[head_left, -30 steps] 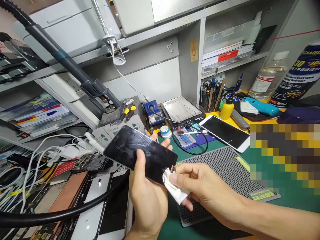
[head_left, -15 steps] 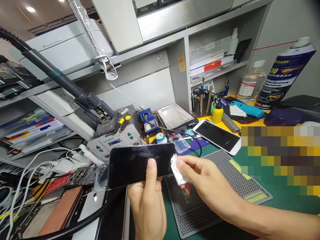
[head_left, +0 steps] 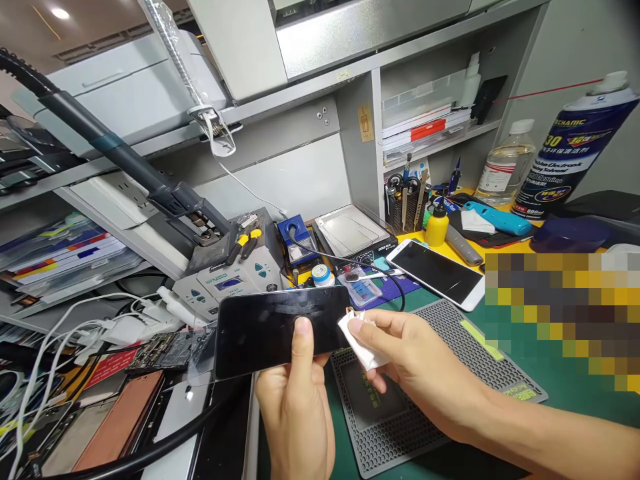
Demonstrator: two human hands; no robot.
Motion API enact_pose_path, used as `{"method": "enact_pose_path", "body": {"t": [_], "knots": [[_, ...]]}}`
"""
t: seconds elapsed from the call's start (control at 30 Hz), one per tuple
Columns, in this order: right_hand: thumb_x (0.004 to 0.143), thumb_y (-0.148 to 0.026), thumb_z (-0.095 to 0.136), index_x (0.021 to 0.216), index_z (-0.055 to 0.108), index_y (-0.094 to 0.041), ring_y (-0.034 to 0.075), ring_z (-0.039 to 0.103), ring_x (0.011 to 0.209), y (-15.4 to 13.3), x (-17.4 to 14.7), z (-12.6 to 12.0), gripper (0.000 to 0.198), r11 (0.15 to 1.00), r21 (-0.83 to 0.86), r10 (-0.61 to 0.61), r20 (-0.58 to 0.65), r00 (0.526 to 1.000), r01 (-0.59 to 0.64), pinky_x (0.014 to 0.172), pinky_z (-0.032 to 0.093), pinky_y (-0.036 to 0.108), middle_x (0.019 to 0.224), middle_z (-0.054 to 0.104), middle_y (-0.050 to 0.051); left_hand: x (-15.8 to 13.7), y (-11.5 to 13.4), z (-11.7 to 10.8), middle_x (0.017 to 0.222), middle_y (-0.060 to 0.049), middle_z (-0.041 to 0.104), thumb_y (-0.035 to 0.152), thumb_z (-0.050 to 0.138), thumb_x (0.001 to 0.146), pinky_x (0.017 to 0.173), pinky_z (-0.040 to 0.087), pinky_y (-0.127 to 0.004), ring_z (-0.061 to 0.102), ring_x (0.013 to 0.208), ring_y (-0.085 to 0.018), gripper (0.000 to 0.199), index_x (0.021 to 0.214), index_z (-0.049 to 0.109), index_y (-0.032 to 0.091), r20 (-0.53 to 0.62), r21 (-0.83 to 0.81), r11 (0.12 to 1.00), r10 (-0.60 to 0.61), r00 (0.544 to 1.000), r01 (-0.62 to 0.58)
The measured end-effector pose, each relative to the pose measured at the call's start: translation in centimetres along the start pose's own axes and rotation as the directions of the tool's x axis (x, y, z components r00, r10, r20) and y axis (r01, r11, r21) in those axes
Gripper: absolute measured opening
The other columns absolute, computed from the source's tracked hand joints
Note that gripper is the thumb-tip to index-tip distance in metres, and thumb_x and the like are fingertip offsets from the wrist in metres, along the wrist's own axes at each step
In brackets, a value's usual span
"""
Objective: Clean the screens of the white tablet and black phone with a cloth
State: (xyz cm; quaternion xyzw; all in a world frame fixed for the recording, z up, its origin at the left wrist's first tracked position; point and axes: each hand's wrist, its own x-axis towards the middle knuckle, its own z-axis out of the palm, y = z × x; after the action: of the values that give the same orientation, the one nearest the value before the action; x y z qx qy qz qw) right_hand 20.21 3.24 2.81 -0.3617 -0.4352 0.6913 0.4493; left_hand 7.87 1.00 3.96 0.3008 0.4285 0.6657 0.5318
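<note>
My left hand (head_left: 296,400) grips a black smartphone (head_left: 255,337) held lengthwise, its thumb pressed flat on the dark glass. Whitish smears show on the glass near that thumb. A folded white tissue (head_left: 364,343) is pinched between the thumb and fingers of my right hand (head_left: 420,367), at the phone's right end. Whether the tissue touches the phone's edge I cannot tell. Beneath both hands lies a grey perforated repair mat (head_left: 425,407) on the green work surface (head_left: 520,320).
A white phone (head_left: 435,273) lies behind the mat, near a yellow bottle (head_left: 437,225). A spray can (head_left: 570,153) and clear bottle (head_left: 505,163) stand at the right. Several phones, boards and white cables (head_left: 70,313) crowd the left, below a station (head_left: 230,273).
My right hand has shifted slightly, and the tissue now shows as a broader fold, turned differently at the phone's end. My left hand and the phone have barely moved.
</note>
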Motion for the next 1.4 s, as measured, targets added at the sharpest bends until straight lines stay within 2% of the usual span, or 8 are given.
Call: {"method": "enact_pose_path", "body": {"t": [0.17,0.27,0.53,0.67,0.8,1.07,1.23,1.4], "knots": [[0.082,-0.049,0.077,0.073,0.065,-0.017,0.010,0.042,0.053,0.0,0.3,-0.1,0.034,1.000,0.028,0.002,-0.056,0.998,0.000,0.048,0.037,0.022,0.063,0.054,-0.003,-0.1,0.0,0.0,0.087,-0.013,0.078,0.038,0.069,0.091,0.077,0.064,-0.040,0.075,0.092,-0.030,0.028,0.090,0.081,0.012,-0.003,-0.003,1.000,-0.003,1.000,0.003],[0.080,-0.049,0.079,0.073,0.069,-0.017,0.010,0.042,0.055,-0.1,0.3,-0.2,0.035,1.000,0.031,0.001,-0.065,0.998,0.001,0.049,0.037,0.022,0.064,0.054,-0.002,-0.1,0.2,0.0,0.092,-0.014,0.079,0.037,0.069,0.091,0.076,0.064,-0.039,0.076,0.090,-0.029,0.028,0.088,0.081,0.012,-0.003,-0.013,1.000,-0.008,1.000,0.008],[0.083,-0.048,0.077,0.076,0.069,-0.017,0.011,0.045,0.060,-0.4,0.0,-0.4,0.032,1.000,0.012,-0.008,0.018,1.000,0.008,0.054,0.039,0.023,0.067,0.056,-0.001,0.3,0.5,0.1,0.092,-0.012,0.079,0.032,0.074,0.086,0.074,0.065,-0.034,0.076,0.093,-0.028,0.019,0.087,0.081,0.013,-0.086,-0.042,0.999,0.014,0.996,-0.018],[0.085,-0.049,0.074,0.075,0.069,-0.018,0.012,0.047,0.056,-0.5,-0.1,-0.4,0.033,0.996,-0.084,-0.035,-0.013,0.999,0.033,0.054,0.039,0.024,0.063,0.058,-0.001,0.4,0.4,-0.1,0.090,-0.013,0.079,0.032,0.076,0.084,0.073,0.065,-0.034,0.076,0.093,-0.029,0.021,0.084,0.081,0.012,-0.093,-0.041,0.999,0.003,0.996,-0.006],[0.089,-0.051,0.069,0.066,0.062,-0.018,0.012,0.048,0.053,-0.6,0.0,-0.3,0.040,0.988,-0.141,-0.061,-0.048,0.997,0.054,0.053,0.038,0.025,0.058,0.057,-0.002,0.4,0.6,-0.2,0.089,-0.014,0.079,0.033,0.080,0.080,0.073,0.065,-0.035,0.076,0.094,-0.030,0.023,0.082,0.081,0.011,-0.084,-0.036,0.999,-0.018,0.996,0.015],[0.083,-0.048,0.077,0.081,0.070,-0.017,0.011,0.047,0.059,-0.2,-0.2,-0.3,0.032,0.995,-0.080,-0.065,0.007,0.998,0.065,0.055,0.039,0.024,0.067,0.058,-0.001,0.6,1.0,-0.1,0.089,-0.014,0.079,0.034,0.080,0.080,0.080,0.065,-0.040,0.074,0.102,-0.033,0.023,0.082,0.081,0.011,-0.092,-0.065,0.997,-0.049,0.995,0.043],[0.087,-0.050,0.072,0.079,0.070,-0.017,0.012,0.047,0.059,-0.3,-0.3,-0.4,0.034,0.994,-0.092,-0.062,0.003,0.998,0.062,0.056,0.040,0.025,0.066,0.058,-0.001,0.7,1.1,-0.1,0.091,-0.013,0.079,0.031,0.079,0.081,0.082,0.065,-0.040,0.075,0.099,-0.030,0.020,0.083,0.080,0.012,-0.087,-0.087,0.996,-0.040,0.995,0.033],[0.089,-0.050,0.070,0.071,0.064,-0.016,0.011,0.045,0.059,-0.5,-0.4,0.0,0.038,0.998,0.018,-0.069,0.061,0.996,0.068,0.057,0.040,0.025,0.065,0.054,-0.002,0.9,1.4,0.0,0.097,-0.013,0.080,0.031,0.079,0.080,0.072,0.066,-0.036,0.077,0.092,-0.029,0.020,0.086,0.080,0.013,-0.051,-0.113,0.992,-0.065,0.997,0.059]]}}
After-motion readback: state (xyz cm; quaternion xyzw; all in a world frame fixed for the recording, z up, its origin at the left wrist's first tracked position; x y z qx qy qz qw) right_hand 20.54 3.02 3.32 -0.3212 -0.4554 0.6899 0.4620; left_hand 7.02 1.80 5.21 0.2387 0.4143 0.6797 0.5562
